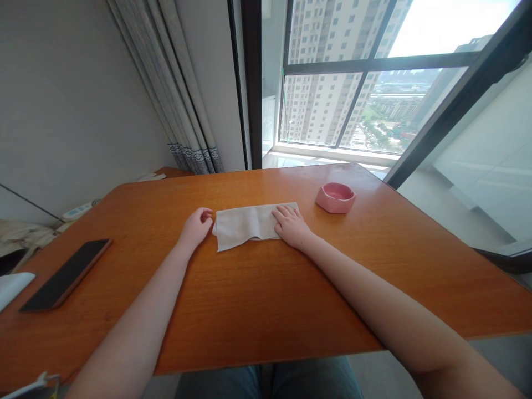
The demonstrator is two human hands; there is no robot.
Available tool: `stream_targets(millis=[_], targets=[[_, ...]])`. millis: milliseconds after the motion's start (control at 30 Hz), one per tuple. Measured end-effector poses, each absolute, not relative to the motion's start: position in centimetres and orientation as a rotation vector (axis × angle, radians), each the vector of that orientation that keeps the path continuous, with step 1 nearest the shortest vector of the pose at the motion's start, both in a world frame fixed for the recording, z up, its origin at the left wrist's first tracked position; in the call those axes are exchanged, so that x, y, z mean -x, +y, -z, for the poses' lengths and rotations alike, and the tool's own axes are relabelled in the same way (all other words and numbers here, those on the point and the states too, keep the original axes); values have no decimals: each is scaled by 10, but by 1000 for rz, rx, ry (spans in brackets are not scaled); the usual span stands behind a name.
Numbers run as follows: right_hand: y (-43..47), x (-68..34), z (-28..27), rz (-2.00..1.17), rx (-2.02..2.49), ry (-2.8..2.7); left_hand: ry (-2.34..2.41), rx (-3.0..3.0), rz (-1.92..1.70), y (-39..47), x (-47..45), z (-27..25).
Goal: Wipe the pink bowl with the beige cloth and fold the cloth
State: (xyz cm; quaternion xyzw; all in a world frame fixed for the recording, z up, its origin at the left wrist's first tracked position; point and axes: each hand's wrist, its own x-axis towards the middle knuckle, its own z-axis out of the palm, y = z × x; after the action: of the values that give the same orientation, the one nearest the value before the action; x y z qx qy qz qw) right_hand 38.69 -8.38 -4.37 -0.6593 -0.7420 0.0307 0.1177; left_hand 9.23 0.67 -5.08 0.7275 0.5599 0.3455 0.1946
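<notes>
A pale grey-white cloth [243, 223], folded into a long strip, lies on the wooden table with a small crease near its middle. My right hand [290, 224] rests flat on the cloth's right end, fingers stretched out and slightly spread. Just beside the cloth's left end is my left hand [198, 226], its fingers loosely curled with a gap showing between them and the thumb. Nothing shows in its grasp. A second layer of cloth peeks out at the left edge, close to those fingers.
To the right of the cloth sits a pink angular bowl [336, 198]. A dark flat slab [66, 275] lies at the left of the brown table [266, 305], with a white object [14, 288] near it. Behind the table stand a grey curtain [178, 100] and a large window [332, 105].
</notes>
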Motion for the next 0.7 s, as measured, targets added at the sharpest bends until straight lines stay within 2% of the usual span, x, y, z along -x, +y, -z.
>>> stream_targets(millis=[267, 433, 600, 700], targets=[[-83, -392, 43, -151, 1861, -2222, 1278, -2211, -797, 2, -100, 47], [-83, -391, 43, -131, 1875, -2223, 1310, -2223, -798, 0, -100, 40], [-84, -388, 42, -144, 1866, -2243, 1275, -1676, -1092, 2, -107, 47], [-85, -387, 42, -147, 1832, -2255, 1187, -1191, -1078, 1, -110, 47]])
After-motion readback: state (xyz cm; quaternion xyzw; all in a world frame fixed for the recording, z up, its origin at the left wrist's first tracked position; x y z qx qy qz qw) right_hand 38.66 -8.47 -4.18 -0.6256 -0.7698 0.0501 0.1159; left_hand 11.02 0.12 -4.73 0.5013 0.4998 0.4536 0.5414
